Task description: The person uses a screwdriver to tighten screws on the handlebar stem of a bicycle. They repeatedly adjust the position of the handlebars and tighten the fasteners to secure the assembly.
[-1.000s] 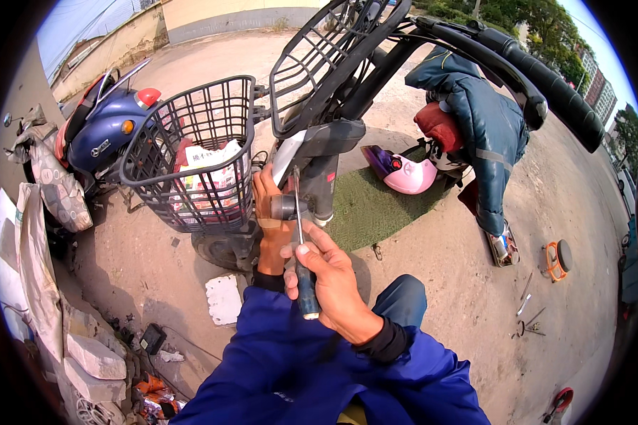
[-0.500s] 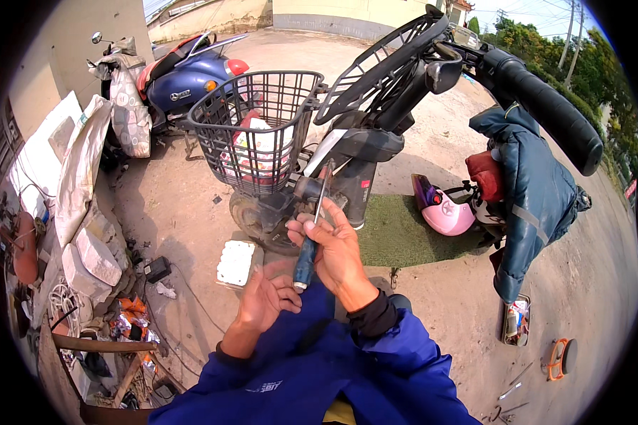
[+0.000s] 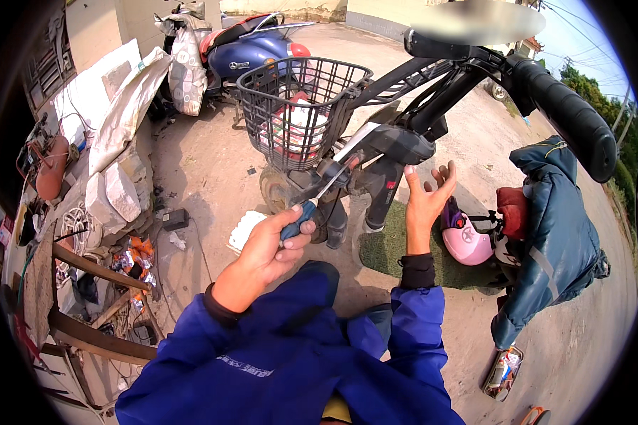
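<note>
My left hand [image 3: 268, 244] is closed round the blue handle of a screwdriver [image 3: 298, 221]. Its metal shaft slants up and to the right, toward the front of a dark electric scooter [image 3: 393, 145] below the basket. Whether the tip touches the scooter I cannot tell. My right hand [image 3: 427, 204] is raised beside the scooter's front column, palm up, fingers apart and nothing in it. A black plastic basket [image 3: 298, 106] with a red and white package inside hangs on the scooter's front.
A white block [image 3: 246, 230] lies behind my left hand. Right are a pink helmet [image 3: 469, 239], a dark padded cover [image 3: 546, 234] and a tray of small parts [image 3: 503, 373]. Stones [image 3: 113, 195] and scrap line the left. A blue scooter [image 3: 244, 57] stands behind.
The screwdriver has gone from my right hand to my left. My right hand has moved up and right and opened. The view has shifted, so the scooter's front sits further right.
</note>
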`<state>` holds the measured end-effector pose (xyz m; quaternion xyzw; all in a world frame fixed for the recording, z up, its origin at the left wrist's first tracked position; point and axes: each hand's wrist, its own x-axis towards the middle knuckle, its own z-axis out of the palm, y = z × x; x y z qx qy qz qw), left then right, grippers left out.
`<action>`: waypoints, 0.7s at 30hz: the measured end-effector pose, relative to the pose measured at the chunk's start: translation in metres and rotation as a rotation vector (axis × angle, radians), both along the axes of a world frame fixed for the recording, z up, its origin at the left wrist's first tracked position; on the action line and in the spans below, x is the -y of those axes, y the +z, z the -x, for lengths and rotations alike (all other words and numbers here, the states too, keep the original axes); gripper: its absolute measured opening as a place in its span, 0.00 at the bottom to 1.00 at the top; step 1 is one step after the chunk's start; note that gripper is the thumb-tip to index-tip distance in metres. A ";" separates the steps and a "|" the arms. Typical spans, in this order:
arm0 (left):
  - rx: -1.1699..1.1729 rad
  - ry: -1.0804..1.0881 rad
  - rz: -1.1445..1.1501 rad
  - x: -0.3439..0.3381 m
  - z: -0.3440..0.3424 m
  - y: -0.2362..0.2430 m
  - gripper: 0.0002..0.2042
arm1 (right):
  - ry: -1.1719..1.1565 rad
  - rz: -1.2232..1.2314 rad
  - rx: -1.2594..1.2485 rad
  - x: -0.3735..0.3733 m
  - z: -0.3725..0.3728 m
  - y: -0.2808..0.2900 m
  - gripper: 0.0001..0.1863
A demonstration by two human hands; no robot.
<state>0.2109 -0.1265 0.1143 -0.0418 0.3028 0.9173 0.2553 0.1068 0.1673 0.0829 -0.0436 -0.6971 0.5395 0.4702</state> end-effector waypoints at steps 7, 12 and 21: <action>-0.208 0.116 0.486 -0.009 -0.003 0.015 0.13 | 0.481 0.183 -0.052 -0.013 0.053 0.029 0.50; -1.098 0.382 1.436 0.001 0.011 -0.020 0.18 | 0.487 0.241 -0.105 -0.005 0.056 0.029 0.48; -0.708 0.219 1.119 -0.004 0.022 0.003 0.18 | 0.550 0.244 -0.068 -0.015 0.059 0.026 0.53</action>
